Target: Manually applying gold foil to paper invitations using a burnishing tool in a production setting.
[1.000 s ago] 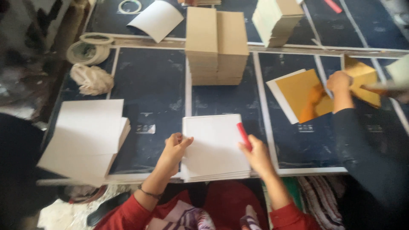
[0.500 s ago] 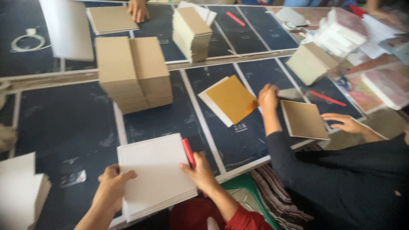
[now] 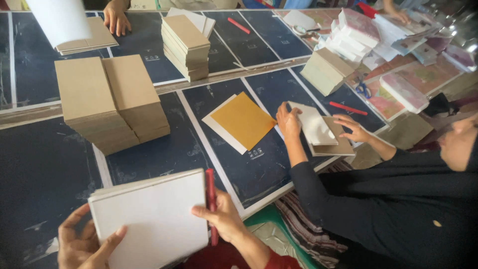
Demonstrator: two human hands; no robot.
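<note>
A stack of white sheets (image 3: 149, 219) is lifted off the dark table (image 3: 45, 169) near its front edge, and both my hands hold it. My left hand (image 3: 84, 244) supports its lower left corner, fingers spread against it. My right hand (image 3: 221, 216) grips the right edge and also pinches a red stick-shaped tool (image 3: 211, 201) lying along that edge.
Two tall stacks of brown boards (image 3: 112, 102) stand behind the sheets, another stack (image 3: 185, 46) farther back. A yellow sheet on white (image 3: 241, 121) lies mid-table. A person in black (image 3: 393, 199) at right handles a white sheet (image 3: 313, 124) on a brown board. Another person's hand (image 3: 117, 19) rests at the far side.
The view has swung right and the white stack has come up off the table, tilted in my hands. The person at right has moved from the yellow sheet to a brown board.
</note>
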